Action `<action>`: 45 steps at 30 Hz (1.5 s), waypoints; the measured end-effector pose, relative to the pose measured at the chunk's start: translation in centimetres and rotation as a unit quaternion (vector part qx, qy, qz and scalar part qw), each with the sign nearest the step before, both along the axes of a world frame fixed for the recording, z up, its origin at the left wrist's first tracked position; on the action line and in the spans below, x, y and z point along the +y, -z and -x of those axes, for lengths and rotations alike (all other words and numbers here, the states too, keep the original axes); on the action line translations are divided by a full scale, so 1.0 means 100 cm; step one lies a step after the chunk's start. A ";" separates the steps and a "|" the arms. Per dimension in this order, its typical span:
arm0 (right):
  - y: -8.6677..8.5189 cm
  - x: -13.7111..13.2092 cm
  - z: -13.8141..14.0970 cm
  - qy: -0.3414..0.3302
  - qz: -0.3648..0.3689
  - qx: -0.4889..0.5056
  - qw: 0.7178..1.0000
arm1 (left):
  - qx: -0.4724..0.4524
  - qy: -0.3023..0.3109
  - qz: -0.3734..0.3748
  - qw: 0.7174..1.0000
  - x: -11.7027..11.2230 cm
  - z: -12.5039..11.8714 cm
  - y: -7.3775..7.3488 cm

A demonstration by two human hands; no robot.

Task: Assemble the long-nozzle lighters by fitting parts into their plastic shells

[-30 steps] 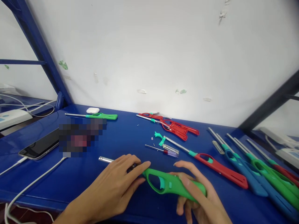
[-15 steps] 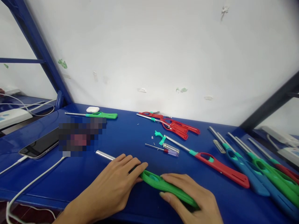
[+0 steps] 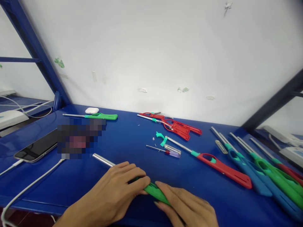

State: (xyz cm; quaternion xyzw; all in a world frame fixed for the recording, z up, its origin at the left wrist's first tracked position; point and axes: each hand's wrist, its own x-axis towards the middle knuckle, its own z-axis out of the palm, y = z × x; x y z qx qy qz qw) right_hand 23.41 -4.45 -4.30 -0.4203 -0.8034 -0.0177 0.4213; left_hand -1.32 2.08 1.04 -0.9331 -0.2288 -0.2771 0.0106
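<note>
A green long-nosed lighter [image 3: 155, 191] lies on the blue table [image 3: 123, 138] near its front edge, its metal tube [image 3: 102, 160] pointing left and away. My left hand [image 3: 113, 192] lies over the joint between tube and handle, fingers curled down onto it. My right hand [image 3: 187, 206] covers the green handle from above, fingers pressed flat along it. Only a short stretch of green shows between the two hands.
A small screwdriver [image 3: 165, 151] and loose teal parts [image 3: 161, 137] lie mid-table. Red lighters [image 3: 180, 127] [image 3: 220, 167] lie behind, several blue and green lighters [image 3: 260, 170] at the right. A green lighter [image 3: 99, 116] and white earbud case [image 3: 92, 110] sit far left, a phone [image 3: 35, 148] with cable nearer.
The green lighter was turned from showing its side with the trigger hole to lying edge-on. My right hand moved from under the handle to on top of it and shifted left.
</note>
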 end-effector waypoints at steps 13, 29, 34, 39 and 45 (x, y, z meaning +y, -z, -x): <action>-0.025 -0.003 -0.072 0.268 0.032 0.102 0.958 | -0.136 -0.110 -0.050 0.983 0.002 0.009 0.016; -0.031 0.022 -0.178 0.309 -0.013 -0.108 0.945 | -0.057 -0.130 0.015 0.990 0.017 0.007 0.040; -0.058 0.057 -0.135 0.205 0.108 -0.187 0.955 | -0.022 -0.129 0.008 0.991 0.021 0.010 0.051; -0.087 0.127 -0.115 0.163 0.193 -0.270 0.929 | -0.013 -0.127 -0.018 0.992 0.025 0.012 0.054; -0.084 0.178 -0.104 0.162 0.253 -0.301 0.905 | -0.031 -0.113 -0.063 0.991 0.024 0.008 0.041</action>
